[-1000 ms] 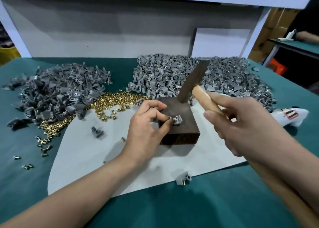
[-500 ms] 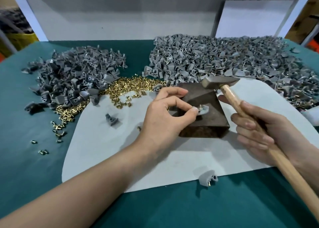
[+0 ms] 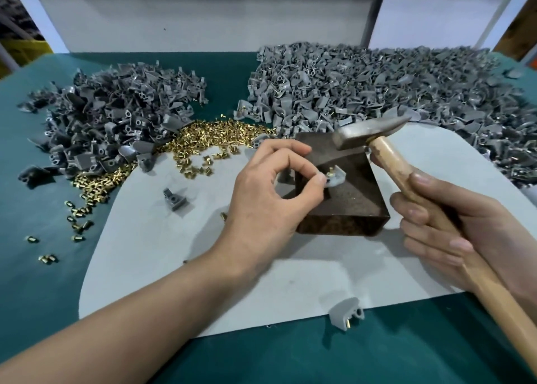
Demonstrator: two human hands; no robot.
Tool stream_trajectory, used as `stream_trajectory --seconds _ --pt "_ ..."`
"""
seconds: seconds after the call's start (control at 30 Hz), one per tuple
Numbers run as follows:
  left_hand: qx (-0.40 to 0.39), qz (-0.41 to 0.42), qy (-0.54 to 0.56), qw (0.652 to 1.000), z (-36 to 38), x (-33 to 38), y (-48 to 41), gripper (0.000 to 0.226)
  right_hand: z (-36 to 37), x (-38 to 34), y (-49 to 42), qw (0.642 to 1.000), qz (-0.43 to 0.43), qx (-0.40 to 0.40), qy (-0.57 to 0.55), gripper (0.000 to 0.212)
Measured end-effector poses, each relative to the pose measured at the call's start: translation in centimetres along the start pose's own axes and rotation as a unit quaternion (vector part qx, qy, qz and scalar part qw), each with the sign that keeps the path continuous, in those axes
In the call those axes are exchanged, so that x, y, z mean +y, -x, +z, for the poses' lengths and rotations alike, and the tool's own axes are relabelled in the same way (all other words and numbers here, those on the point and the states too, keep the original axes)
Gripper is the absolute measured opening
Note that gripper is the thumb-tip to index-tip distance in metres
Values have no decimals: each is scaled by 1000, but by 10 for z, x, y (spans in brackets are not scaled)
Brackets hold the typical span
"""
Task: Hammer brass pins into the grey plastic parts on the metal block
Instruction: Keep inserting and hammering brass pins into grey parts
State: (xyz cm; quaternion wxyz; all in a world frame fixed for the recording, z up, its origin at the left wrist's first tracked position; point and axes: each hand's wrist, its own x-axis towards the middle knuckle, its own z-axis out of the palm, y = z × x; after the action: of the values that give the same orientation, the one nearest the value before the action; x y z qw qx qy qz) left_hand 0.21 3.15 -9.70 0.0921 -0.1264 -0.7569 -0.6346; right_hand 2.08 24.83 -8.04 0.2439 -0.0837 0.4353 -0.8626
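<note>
A dark metal block (image 3: pixel 348 200) stands on a pale grey mat (image 3: pixel 180 255). On its top lies one grey plastic part (image 3: pixel 337 178) with a brass pin (image 3: pixel 330 173) standing up in it. My left hand (image 3: pixel 273 191) pinches this part at its left edge between thumb and forefinger. My right hand (image 3: pixel 447 232) grips the wooden handle of a hammer (image 3: pixel 386 151). The steel hammer head (image 3: pixel 366 130) hovers above the block's far edge, a little beyond the pin.
A pile of brass pins (image 3: pixel 209 139) lies behind the mat, between a left heap of grey parts (image 3: pixel 116 122) and a larger right heap (image 3: pixel 392 92). Single grey parts lie on the mat (image 3: pixel 174 200) and at its front edge (image 3: pixel 345 315). Stray pins dot the green tabletop (image 3: pixel 46 258).
The hammer has come down from a raised, upright pose to hover low over the block's far edge. My left hand keeps its pinch on the part.
</note>
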Motion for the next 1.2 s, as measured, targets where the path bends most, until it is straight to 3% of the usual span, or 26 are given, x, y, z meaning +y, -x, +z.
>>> stream_trajectory --seconds 0.1,0.17,0.23,0.4,0.5,0.73,0.9,1.2 --pt "28 23 -35 999 1 0 -2 5 16 -17 8 991 -27 26 132 31" --pt "23 26 -51 998 1 1 -3 5 30 -27 16 956 -42 66 284 54" --pt "20 23 -48 998 0 1 -4 7 43 -32 21 931 -50 80 353 72" --pt "32 10 -40 999 2 -1 -3 18 72 -39 18 869 -85 110 475 61" --pt "33 20 -34 999 2 -2 -3 19 80 -36 15 854 -106 118 495 49" --pt "35 20 -12 999 2 -2 -3 18 82 -23 20 843 -113 135 508 42" --pt "28 37 -19 999 1 -2 -4 11 78 -19 19 783 -77 137 602 47" --pt "29 37 -14 999 2 -1 -1 16 89 -47 19 798 -101 128 580 48"
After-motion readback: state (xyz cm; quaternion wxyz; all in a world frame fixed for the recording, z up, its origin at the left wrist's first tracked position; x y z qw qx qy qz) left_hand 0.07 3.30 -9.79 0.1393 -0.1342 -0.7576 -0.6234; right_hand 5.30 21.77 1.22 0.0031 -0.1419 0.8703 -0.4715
